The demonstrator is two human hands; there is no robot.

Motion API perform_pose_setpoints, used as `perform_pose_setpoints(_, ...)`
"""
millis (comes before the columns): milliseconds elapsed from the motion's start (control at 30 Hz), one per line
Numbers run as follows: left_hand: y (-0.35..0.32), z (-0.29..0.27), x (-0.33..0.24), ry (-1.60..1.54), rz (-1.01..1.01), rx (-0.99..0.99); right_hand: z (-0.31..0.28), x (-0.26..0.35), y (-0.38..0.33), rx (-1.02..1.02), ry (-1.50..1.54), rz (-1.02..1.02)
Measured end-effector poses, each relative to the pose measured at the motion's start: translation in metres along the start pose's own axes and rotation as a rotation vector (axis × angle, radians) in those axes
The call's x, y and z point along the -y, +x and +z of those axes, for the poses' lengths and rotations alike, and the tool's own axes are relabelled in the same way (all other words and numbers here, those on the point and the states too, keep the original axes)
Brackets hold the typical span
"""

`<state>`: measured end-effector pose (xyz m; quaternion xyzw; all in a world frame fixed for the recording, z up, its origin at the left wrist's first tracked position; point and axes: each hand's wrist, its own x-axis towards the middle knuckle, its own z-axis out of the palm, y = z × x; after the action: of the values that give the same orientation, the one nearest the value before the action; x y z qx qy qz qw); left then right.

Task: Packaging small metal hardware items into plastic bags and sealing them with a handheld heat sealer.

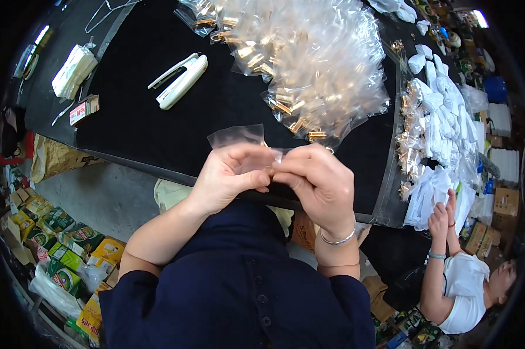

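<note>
Close to the table's near edge, my two hands meet over a small clear plastic bag (238,135). My left hand (227,174) is closed on the bag, its thumb and fingers curled toward the right. My right hand (323,183) pinches at the bag's right end, fingertips almost touching those of the left. Whatever sits between the fingertips is mostly hidden. Just beyond lies a large heap of clear bags (326,64) with gold-coloured metal pieces inside. A white stapler (181,81) rests on the black table to the left of the heap.
At the left are a stack of clear bags (75,71), a small staple box (85,110) and a wire hanger (108,14). White plastic bundles (443,122) line the right side, where a co-worker (463,279) sits. Cartons (65,250) cover the floor at left.
</note>
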<state>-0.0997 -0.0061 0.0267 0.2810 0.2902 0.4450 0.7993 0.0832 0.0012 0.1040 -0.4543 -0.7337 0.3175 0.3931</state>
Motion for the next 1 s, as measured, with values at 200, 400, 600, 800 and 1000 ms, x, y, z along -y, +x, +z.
perform_pose_setpoints(200,-0.004,-0.023,-0.031,0.105,0.084,-0.235,-0.008,-0.029,0.033,-0.077,-0.184,-0.173)
perform_pose_setpoints(400,-0.01,-0.036,-0.036,0.469,0.227,-0.153,0.016,-0.035,0.031,-0.264,-0.317,-0.108)
perform_pose_setpoints(600,-0.008,-0.032,-0.041,0.663,0.122,-0.059,0.037,-0.032,0.005,0.203,-0.443,0.102)
perform_pose_setpoints(800,-0.006,-0.033,-0.044,0.52,0.131,0.019,0.031,-0.007,0.018,-0.104,0.202,0.332)
perform_pose_setpoints(1000,-0.004,-0.038,-0.043,0.476,0.116,0.044,0.029,0.004,0.031,-0.231,0.319,-0.003)
